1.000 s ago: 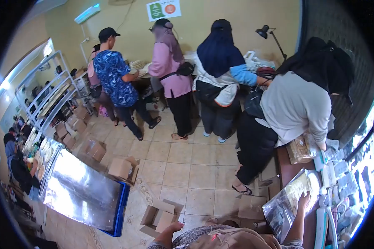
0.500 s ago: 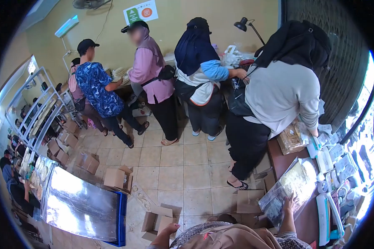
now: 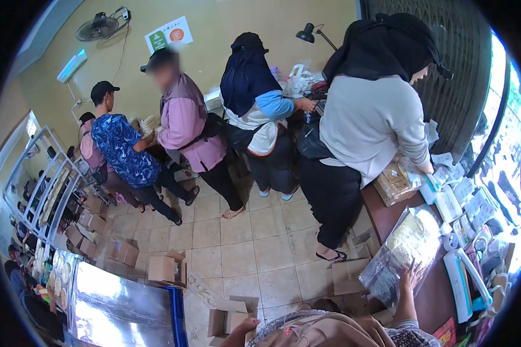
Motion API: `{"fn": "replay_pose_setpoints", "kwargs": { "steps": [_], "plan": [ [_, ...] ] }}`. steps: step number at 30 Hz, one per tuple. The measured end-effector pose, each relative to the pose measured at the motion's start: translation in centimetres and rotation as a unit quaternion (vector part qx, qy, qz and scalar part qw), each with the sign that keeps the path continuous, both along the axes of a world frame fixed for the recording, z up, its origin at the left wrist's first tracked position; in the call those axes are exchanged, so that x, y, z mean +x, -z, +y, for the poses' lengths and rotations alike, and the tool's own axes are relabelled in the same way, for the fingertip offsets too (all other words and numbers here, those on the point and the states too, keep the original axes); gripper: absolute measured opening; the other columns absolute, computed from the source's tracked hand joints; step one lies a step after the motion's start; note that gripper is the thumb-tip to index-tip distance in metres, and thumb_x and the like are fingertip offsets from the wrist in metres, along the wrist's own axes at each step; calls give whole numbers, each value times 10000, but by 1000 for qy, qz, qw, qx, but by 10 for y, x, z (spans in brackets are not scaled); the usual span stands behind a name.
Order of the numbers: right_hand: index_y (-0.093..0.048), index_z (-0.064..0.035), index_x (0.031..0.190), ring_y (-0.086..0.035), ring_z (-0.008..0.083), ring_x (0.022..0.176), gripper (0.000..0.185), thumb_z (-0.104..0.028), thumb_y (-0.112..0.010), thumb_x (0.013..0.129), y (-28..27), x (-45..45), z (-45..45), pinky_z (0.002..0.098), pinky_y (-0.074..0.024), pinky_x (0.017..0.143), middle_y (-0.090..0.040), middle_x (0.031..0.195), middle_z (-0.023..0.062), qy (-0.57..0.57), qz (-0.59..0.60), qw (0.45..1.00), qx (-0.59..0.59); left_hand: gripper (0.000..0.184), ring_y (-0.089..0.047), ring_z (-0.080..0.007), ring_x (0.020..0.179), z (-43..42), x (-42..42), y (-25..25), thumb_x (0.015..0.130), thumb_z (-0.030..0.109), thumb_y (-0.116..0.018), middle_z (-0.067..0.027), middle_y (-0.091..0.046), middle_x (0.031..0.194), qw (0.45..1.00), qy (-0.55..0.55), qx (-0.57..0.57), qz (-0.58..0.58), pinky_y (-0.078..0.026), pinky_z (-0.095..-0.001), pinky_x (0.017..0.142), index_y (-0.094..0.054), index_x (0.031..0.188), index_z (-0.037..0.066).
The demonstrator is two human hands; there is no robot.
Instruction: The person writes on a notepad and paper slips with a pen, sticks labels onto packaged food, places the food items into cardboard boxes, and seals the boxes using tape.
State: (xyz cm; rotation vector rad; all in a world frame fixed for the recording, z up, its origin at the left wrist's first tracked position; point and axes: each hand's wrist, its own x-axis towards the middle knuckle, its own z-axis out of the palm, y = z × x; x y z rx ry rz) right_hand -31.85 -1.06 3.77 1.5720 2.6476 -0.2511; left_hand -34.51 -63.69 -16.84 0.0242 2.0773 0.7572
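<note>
My right hand lies with fingers spread on a clear plastic bag of pale, flat food at the table's edge. Beneath it, the loose end of the bag hangs over the side. My left hand is low in front of me, its fingers curled, with no object visible in it. Close beside that hand stands an open cardboard box on the floor.
A brown table on the right holds a wrapped brown pack and a white-and-teal sealer. Several people stand along the wall bench. A shiny metal-topped table with a blue edge is at lower left.
The view has shifted, so the people and wall appear further left. My right hand stays on the bag. The person in the white top has turned their head toward the right.
</note>
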Motion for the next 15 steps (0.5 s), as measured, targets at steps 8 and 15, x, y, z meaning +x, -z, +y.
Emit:
{"fn": "replay_pose_setpoints", "kwargs": {
  "steps": [8,15],
  "plan": [
    [-214,-286,1405,-202,356,1319,555,-434,-402,904,46,81,36,509,-267,1013,-129,1479,89,260,57,961,76,409,-620,-266,806,13,-18,-30,825,407,-526,-155,-656,856,998,1,-15,61,-467,-371,742,-647,901,24],
    [-262,-193,1389,-211,267,1325,558,-468,-328,908,62,116,22,468,-227,1046,-214,1451,83,256,-88,962,-26,415,-617,-271,895,13,-15,-27,830,416,-508,-160,-653,912,996,84,-25,-18,-461,-363,786,-649,953,45]
  ]
}}
